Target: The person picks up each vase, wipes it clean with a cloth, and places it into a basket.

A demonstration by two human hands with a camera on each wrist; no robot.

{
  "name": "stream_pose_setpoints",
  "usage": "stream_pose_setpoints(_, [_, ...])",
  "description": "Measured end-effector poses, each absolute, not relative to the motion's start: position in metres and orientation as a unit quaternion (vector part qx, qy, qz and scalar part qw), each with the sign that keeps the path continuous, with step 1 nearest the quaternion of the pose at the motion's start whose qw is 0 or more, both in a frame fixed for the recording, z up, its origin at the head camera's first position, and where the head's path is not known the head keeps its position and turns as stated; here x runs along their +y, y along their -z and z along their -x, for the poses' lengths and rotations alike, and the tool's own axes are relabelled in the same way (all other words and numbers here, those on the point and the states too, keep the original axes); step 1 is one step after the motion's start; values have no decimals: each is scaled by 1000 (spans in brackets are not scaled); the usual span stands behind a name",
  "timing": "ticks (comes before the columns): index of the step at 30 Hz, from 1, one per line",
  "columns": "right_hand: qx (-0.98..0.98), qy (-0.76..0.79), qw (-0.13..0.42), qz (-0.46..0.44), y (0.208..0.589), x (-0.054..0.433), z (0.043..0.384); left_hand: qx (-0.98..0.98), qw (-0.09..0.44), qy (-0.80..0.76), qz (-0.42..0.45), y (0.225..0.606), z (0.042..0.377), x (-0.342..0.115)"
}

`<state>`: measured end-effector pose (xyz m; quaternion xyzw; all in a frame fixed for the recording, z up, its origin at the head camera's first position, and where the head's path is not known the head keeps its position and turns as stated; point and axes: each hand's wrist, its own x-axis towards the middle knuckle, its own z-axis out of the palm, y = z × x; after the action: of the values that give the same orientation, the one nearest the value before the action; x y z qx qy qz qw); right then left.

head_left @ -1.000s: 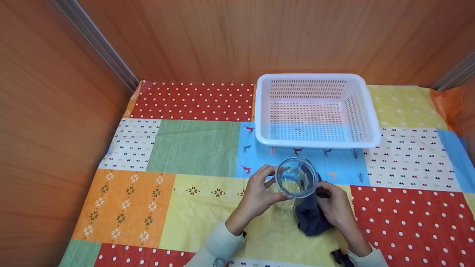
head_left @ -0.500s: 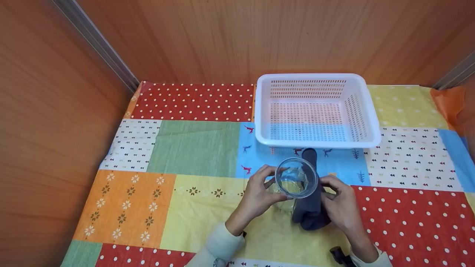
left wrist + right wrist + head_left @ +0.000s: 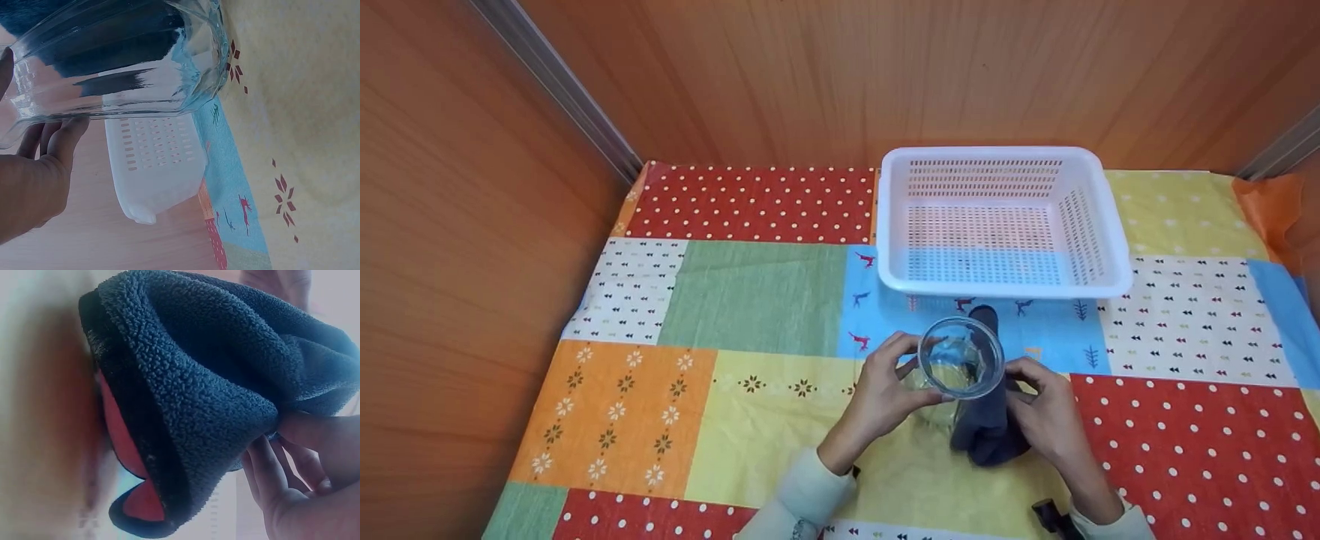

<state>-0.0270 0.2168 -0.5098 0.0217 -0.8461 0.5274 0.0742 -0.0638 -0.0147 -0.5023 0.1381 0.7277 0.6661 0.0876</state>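
Note:
My left hand (image 3: pixel 881 390) grips a clear glass jar (image 3: pixel 202 62) near its rim, with thumb and fingers on either side. In the head view the jar's round mouth (image 3: pixel 960 358) faces up toward the camera. Against the jar's right side lies a dark grey fleecy cloth (image 3: pixel 986 424), its far end sticking out beyond the rim. My right hand (image 3: pixel 1046 412) pinches this cloth between thumb and fingers. The right wrist view shows the cloth's fluffy face (image 3: pixel 208 377), its black edging (image 3: pixel 146 433) and a pinkish-red patch (image 3: pixel 124 439) at the border.
A white perforated plastic basket (image 3: pixel 1005 289) stands just beyond the hands, nothing inside it. The table is covered by a patchwork-print tablecloth (image 3: pixel 765 300). Wooden panels (image 3: pixel 810 82) rise at the back and left.
My right hand has shifted slightly outward, and the cloth's far end now reaches past the jar's rim toward the basket. My left hand and the jar have hardly moved.

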Motion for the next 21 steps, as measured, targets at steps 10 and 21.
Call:
stream_pose_setpoints(10, [-861,-506,51,-2,532,222,29,719,84,-675,-140,503,64,-14])
stream_pose_setpoints(21, [-865,-501,17,15,538,223,31,714,87,-680,-143,503,64,-13])
